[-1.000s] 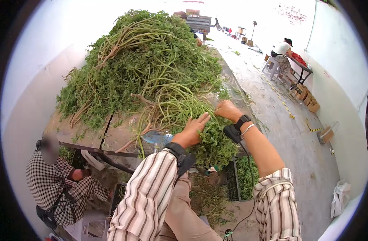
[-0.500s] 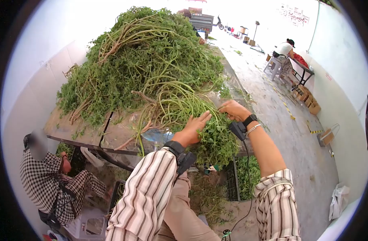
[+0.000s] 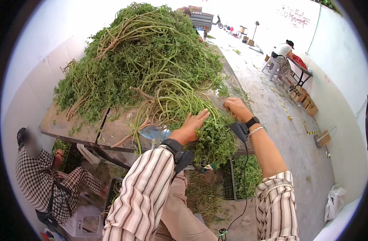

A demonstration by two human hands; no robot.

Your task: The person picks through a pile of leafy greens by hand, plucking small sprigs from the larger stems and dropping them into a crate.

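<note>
A bunch of leafy green stems [image 3: 214,138] hangs over the near edge of the table. My left hand [image 3: 192,126] lies on top of this bunch, its fingers stretched out and pressing on the stems. At the right side of the bunch, slightly above the leaves, my right hand [image 3: 237,109] has its fingers curled together; what is in them, if anything, is hidden. Long pale stems [image 3: 180,94] curve away behind my left hand. Beyond them rises a large heap of the same greens [image 3: 143,56], with some brown woody roots.
A clear plastic bag [image 3: 155,132] lies at the wooden table's [image 3: 123,126] front edge. Crates of greens [image 3: 247,174] stand below. A person in checked clothes [image 3: 51,172] sits at left. Another person [image 3: 282,52] works at a far table on the right.
My right hand has shifted slightly up and away from the bunch, its fingers now curled tighter. My left hand stays on the stems. The view has moved slightly.
</note>
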